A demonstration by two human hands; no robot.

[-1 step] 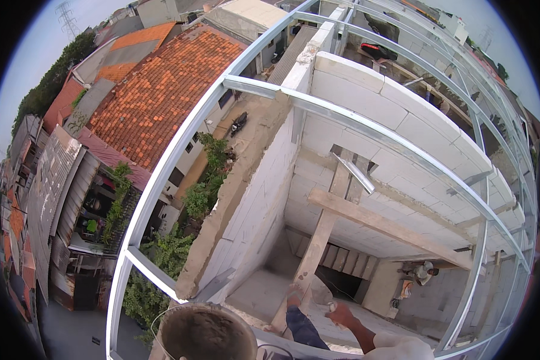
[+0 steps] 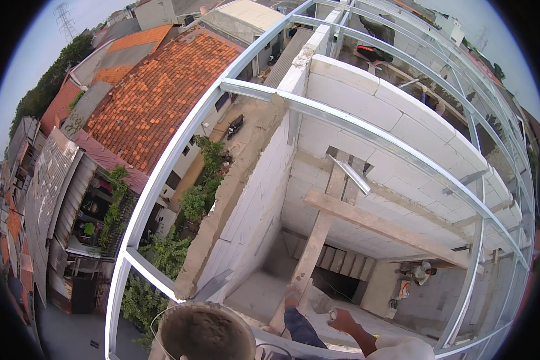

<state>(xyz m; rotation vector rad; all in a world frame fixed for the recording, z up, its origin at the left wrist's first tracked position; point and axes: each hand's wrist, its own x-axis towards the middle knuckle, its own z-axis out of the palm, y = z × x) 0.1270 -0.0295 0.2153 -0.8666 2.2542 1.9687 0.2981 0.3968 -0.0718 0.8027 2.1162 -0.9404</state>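
Observation:
My right hand (image 2: 342,320) is closed round the handle of what looks like a trowel (image 2: 321,302). Its greyish blade is small and hard to make out against the pale wall beyond. No fingers of my left hand can be made out. At the lower left stands a round bucket (image 2: 250,329) with a thin wire handle, holding grey-brown mortar (image 2: 204,333). It is beside the end of a mortar-topped block wall (image 2: 225,207). My bare foot (image 2: 292,295), below a dark blue trouser leg, rests on a long wooden plank (image 2: 309,252).
A deep opening with stairs (image 2: 344,262) lies below the planks. A crossing board (image 2: 390,228) and a shiny metal channel (image 2: 352,175) are ahead. Steel framing (image 2: 168,165) curves around me. Far below on the right, another person (image 2: 424,273) bends over. Tiled roofs (image 2: 162,90) stand at left.
My right hand has shifted slightly with the trowel, and its blade shows a little more now. The whole view has moved slightly. The bucket stays in place.

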